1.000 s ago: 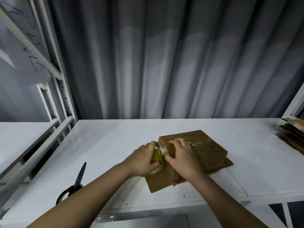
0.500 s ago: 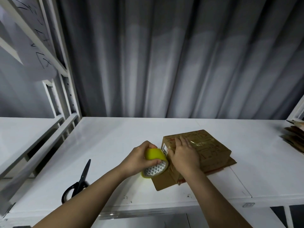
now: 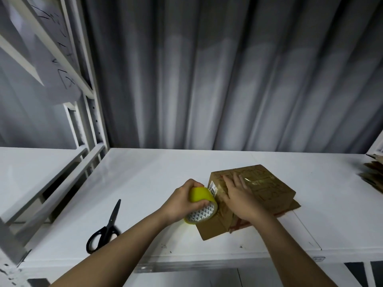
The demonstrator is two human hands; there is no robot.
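Observation:
A brown cardboard box (image 3: 267,189) with red print and shiny clear tape across its top lies on the white shelf (image 3: 157,183). My left hand (image 3: 178,204) grips a yellow roll of tape (image 3: 200,205) held against the box's left side. My right hand (image 3: 238,195) lies flat on the box top, fingers straight, pressing the tape down. A small white label (image 3: 211,187) shows on the box's left face.
Black scissors (image 3: 105,228) lie on the shelf to the left. Flattened cardboard pieces (image 3: 373,175) are stacked at the far right edge. A metal rack upright (image 3: 91,112) with a lower side shelf stands at the left. Corrugated grey wall behind.
My left hand has pulled the tape roll out to the left and down the box's side. My right hand has flattened and slid forward over the box top.

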